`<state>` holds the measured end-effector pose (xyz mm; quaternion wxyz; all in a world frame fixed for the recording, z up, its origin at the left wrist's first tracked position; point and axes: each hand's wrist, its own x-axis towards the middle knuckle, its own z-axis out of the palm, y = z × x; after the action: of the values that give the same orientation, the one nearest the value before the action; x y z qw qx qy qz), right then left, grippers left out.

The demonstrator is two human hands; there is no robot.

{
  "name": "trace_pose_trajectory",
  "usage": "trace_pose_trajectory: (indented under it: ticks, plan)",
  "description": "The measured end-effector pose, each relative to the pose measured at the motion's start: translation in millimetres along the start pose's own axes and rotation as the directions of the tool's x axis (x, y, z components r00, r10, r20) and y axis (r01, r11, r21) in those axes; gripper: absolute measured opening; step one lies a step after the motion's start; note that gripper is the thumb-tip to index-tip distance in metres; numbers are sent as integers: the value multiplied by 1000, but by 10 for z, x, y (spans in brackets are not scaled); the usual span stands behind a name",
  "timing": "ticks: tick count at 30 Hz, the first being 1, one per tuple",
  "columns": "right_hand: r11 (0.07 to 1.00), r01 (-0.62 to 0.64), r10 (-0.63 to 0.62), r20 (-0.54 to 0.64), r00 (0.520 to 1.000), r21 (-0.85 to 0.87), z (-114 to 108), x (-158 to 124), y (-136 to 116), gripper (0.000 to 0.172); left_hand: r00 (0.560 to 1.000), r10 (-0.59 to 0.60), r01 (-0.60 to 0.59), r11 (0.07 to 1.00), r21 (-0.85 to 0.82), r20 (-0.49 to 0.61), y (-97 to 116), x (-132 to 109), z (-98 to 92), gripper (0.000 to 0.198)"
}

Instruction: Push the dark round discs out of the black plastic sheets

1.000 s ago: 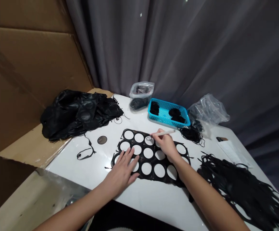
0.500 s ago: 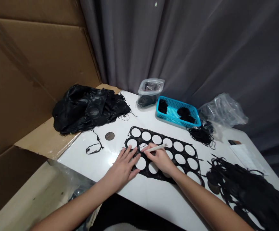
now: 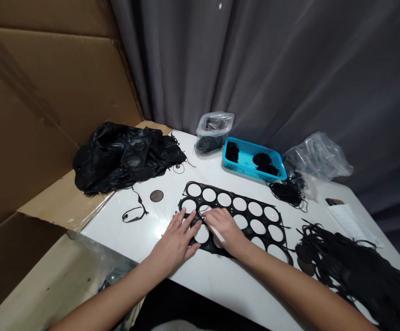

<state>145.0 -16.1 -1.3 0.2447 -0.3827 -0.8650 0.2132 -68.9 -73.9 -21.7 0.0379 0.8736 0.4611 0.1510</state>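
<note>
A black sheet (image 3: 246, 214) punched with several round holes lies flat on the white table (image 3: 220, 280). My left hand (image 3: 176, 240) rests flat on its near left corner, fingers spread. My right hand (image 3: 222, 226) lies on the sheet just right of the left one, fingers curled round a thin white pen-like tool (image 3: 217, 233) that now points down toward me. Its fingertips touch the sheet near a hole in the middle row.
A heap of black material (image 3: 124, 154) lies at the left on cardboard. A loose black disc (image 3: 156, 196) and a black scrap (image 3: 134, 212) lie near it. A blue basket (image 3: 253, 160), two clear bags (image 3: 214, 131) and black strip piles (image 3: 358, 271) stand behind and right.
My right hand has drawn back from the sheet's far row to its middle, next to my left hand, and the white tool has swung from pointing right to lying under the hand.
</note>
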Motion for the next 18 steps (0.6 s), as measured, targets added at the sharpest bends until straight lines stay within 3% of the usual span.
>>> trace_pose_trajectory:
  ticks: [2,5,8,10,13,18]
  plan:
    - [995,-95,98,-112,989,35,-155,133,161,18,1000,-7,7,1000,-8,-1,4,1,-4,51]
    - [939,-298,340,-323,883,174,-461,389,473,25,1000,-12,12,1000,-17,-3,10,-1,-22,51]
    - [883,-383,460,-335,823,271,-609,588,652,34,1000,-5,5,1000,-23,0,-2,-16,-42,53]
    - [866,-381,474,-285,833,325,-550,656,620,35,1000,-3,2,1000,-28,-19,-27,-41,-49,55]
    - [839,-371,461,-158,873,398,-307,671,378,30,994,-43,40,998,-40,-97,-79,-98,-61,53]
    - [870,-292,301,41,953,398,46,566,-91,23,990,-63,59,997,-40,-124,-130,-171,-96,47]
